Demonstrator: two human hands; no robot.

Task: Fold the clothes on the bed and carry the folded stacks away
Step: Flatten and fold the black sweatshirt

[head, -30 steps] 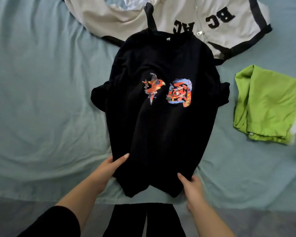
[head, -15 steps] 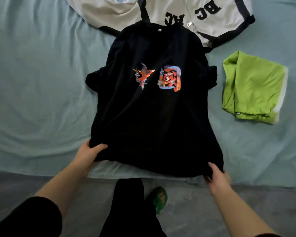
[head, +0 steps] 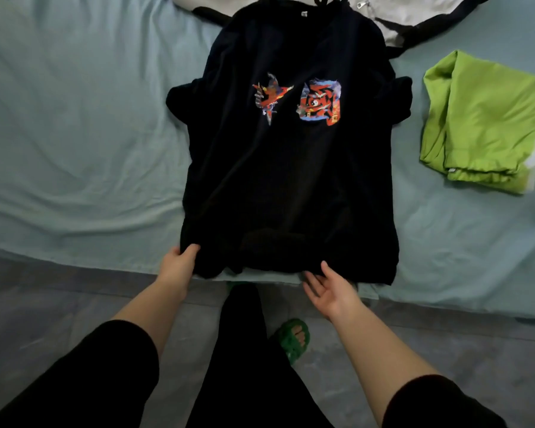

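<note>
A black T-shirt [head: 291, 180] with two red and blue prints on the chest lies face up on the bed, its collar far from me and its hem at the near edge. My left hand [head: 178, 265] grips the hem's left corner, thumb on top of the cloth. My right hand [head: 331, 288] is palm up with its fingers spread, just below the middle of the hem, holding nothing. The right part of the hem lies flat on the sheet.
A folded lime green garment [head: 482, 125] lies to the right of the shirt. A white jacket with black trim [head: 414, 23] lies beyond the collar. The pale blue sheet [head: 74, 134] covers the bed. My legs and a green sandal [head: 294, 338] stand on the grey floor.
My right hand has let go of the hem's right corner and moved left toward the middle, palm up. My left hand keeps its grip on the left corner. The view has tilted down.
</note>
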